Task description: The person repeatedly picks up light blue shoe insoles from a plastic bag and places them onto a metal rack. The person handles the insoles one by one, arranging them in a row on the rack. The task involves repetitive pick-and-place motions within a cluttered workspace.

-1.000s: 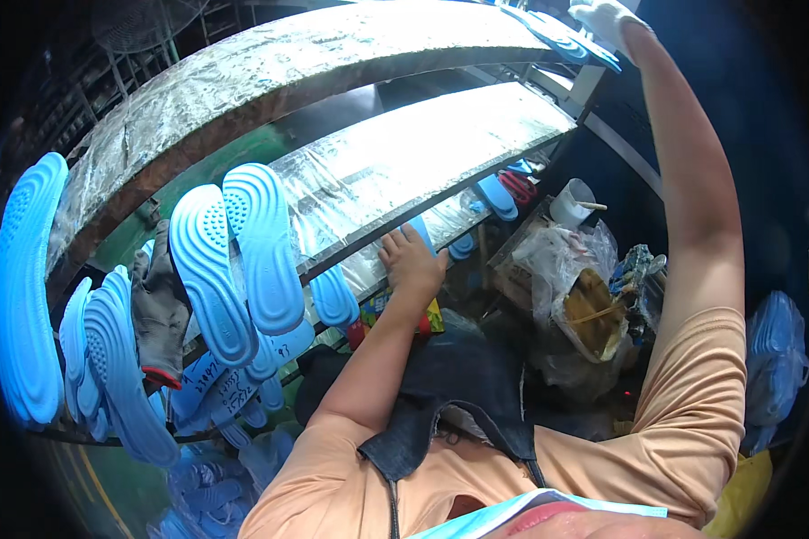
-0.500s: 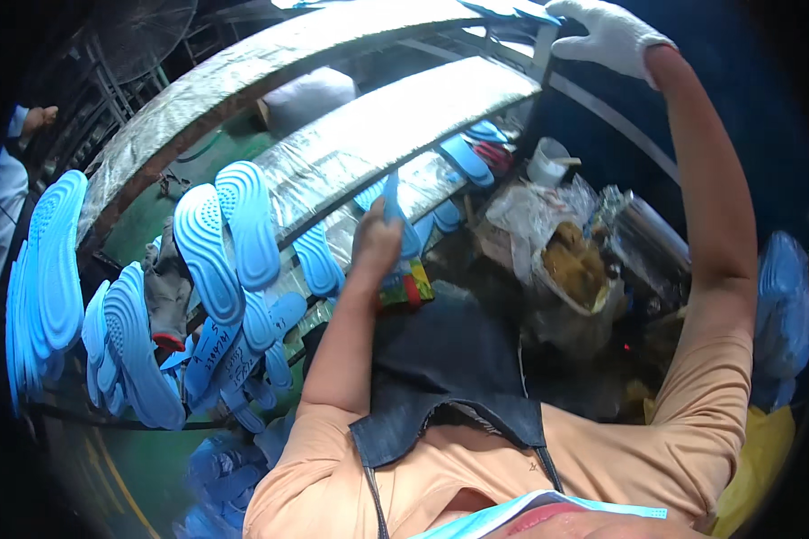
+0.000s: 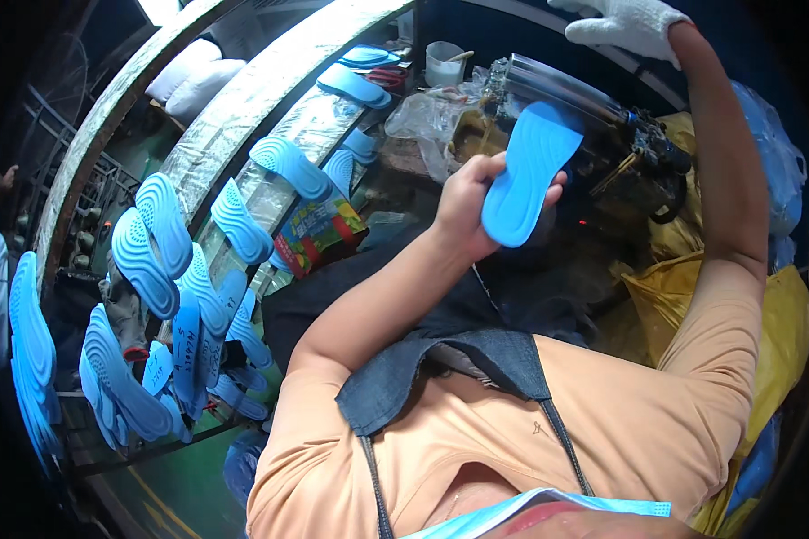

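Observation:
My bare left hand (image 3: pixel 466 205) is closed around a blue insole (image 3: pixel 530 180), thumb on one edge and fingertips showing at the other. The insole is tilted, wide end up, beside a shiny metal roller (image 3: pixel 562 88) with brown, sticky-looking matter near it. High at the upper right, my right hand (image 3: pixel 631 27) wears a white knitted glove. Its fingers are apart and nothing shows in them, though the picture's edge cuts part of it off. Several more insoles (image 3: pixel 289 168) lie on the film-covered shelf (image 3: pixel 243 211) to the left.
Stacks of blue insoles (image 3: pixel 128 382), some with handwriting, stand at the left with a grey glove (image 3: pixel 124 310) among them. A white cup (image 3: pixel 442 67) holds a stick at the back. Yellow sacks (image 3: pixel 777 350) and blue-filled plastic bags (image 3: pixel 768 153) sit at the right.
My left hand has moved from the shelf rightward to the roller, bringing the blue insole with it. The view has turned to the right. My gloved right hand stays raised at the upper right.

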The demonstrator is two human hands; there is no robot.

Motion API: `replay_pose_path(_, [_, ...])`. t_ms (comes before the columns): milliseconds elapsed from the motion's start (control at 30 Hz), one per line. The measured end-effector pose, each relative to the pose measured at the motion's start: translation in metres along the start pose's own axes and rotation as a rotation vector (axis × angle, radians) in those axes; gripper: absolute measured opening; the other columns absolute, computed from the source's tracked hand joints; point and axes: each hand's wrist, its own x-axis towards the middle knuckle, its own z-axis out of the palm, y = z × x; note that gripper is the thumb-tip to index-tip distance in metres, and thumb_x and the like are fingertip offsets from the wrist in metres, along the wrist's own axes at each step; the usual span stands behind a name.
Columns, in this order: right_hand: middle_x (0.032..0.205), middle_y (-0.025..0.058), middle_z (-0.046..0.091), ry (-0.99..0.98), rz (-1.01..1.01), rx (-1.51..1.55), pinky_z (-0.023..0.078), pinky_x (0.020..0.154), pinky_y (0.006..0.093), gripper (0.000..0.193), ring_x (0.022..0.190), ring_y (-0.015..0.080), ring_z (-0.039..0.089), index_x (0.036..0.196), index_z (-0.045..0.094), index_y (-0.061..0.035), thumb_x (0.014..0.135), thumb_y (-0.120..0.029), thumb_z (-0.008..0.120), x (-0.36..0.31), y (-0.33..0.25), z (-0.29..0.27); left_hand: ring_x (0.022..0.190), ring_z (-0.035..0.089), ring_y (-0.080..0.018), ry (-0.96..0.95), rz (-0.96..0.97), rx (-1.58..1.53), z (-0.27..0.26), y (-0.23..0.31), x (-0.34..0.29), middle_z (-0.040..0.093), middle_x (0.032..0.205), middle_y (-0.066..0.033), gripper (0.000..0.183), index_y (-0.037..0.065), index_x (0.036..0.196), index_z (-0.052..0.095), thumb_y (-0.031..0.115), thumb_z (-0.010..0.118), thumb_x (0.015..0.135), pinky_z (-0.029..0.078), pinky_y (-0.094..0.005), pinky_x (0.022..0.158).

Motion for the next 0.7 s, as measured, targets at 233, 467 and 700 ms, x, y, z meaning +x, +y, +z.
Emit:
replay_pose_path(233, [0.087,0.0099,0.063,0.126,-0.162,0.151,0.052,0.082,0.0357,0.014,0.083,0.0265,0.06,0.101,0.062,-0.0012,0.092,-0.01,0.058,0.037,0.055,0.089,0.097,0.064,-0.0248,0.468,0.1,0.575,-0.023,0.015,0.016,0.065,0.106,-0.0136,0.038,-0.003,0.12,0.055,0.029,0.044,0.101,0.053,-0.04,0.083])
replay_pose_path(467, [0.093,0.006,0.066,-0.44,0.06,0.837,0.051,0.078,0.0315,0.019,0.085,0.0191,0.061,0.102,0.066,-0.0026,0.091,-0.016,0.06,0.066,0.063,0.12,0.117,0.055,-0.0388,1.109,0.558,2.12,-0.119,0.125,-0.097,0.061,0.123,-0.022,0.048,0.0,0.123,0.057,0.031,0.062,0.086,0.042,-0.0455,0.101])
replay_pose_path(700, [0.1,0.0066,0.068,-0.422,0.155,0.593,0.05,0.083,0.0323,0.042,0.093,0.0186,0.063,0.118,0.067,-0.0044,0.088,-0.034,0.064,0.072,0.084,0.133,0.129,0.039,-0.0476,2.14,0.397,2.147,-0.132,0.205,-0.192,0.043,0.137,-0.0341,0.067,-0.005,0.132,0.047,0.035,0.066,0.082,0.035,-0.0585,0.104])
